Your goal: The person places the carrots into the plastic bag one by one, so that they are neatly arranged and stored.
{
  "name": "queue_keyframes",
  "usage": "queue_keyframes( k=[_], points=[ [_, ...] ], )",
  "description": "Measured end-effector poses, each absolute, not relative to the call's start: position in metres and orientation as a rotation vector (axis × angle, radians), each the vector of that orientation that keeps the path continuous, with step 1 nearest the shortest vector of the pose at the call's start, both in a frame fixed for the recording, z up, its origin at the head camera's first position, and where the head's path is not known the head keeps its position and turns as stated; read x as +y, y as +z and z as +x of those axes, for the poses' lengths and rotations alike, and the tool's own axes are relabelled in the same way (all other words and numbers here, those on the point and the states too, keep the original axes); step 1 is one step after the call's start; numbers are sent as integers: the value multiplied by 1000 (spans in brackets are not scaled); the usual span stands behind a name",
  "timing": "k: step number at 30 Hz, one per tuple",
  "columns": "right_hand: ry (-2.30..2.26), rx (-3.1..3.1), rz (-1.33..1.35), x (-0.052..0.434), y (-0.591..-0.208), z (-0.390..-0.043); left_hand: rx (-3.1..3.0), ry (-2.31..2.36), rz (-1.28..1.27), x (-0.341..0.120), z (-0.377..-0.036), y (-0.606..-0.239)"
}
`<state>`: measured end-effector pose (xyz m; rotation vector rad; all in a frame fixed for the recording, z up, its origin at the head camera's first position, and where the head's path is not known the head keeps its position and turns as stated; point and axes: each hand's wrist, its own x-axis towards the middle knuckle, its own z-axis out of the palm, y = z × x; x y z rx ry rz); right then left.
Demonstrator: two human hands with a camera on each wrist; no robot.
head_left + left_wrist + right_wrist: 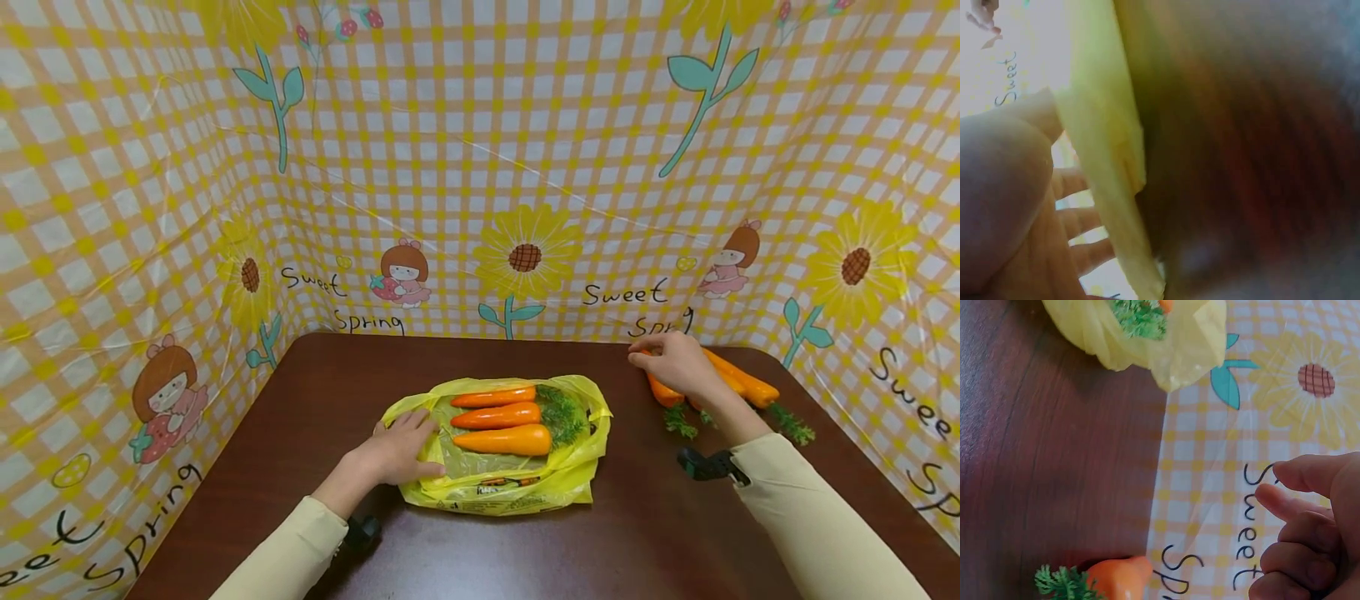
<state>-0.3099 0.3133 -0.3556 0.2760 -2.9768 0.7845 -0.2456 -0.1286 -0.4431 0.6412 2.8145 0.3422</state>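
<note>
A yellow plastic bag (517, 500) lies spread on the table with its mouth facing up. Inside it, three orange carrots (502, 440) lie side by side, tapered ends to the left and leafy green tops (564, 417) to the right. My left hand (401, 450) rests on the bag's left edge, fingers extended; the left wrist view has yellow plastic (1100, 125) in front of those fingers. With nothing in its grasp, my right hand (675, 362) hovers over several carrots (757, 390) at the back right, partly hiding them. Its thumb and index finger point forward, the others curled (1300, 544).
The dark brown table (337, 367) meets a checked cloth (450, 167) at the back and sides, printed with sunflowers and "Sweet Spring". A black wrist camera (705, 464) sits at the right cuff. Green carrot tops (787, 423) lie toward the table's right edge.
</note>
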Motion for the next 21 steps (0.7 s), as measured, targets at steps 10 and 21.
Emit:
queue_keyframes(
  k=[10,21],
  points=[
    [753,-2955,217,326,-369,-310,2920,261,603,-119,-241,-452],
    [775,-2979,155,342,-382,-318,2886,247,576,-116,-241,-446]
  ],
)
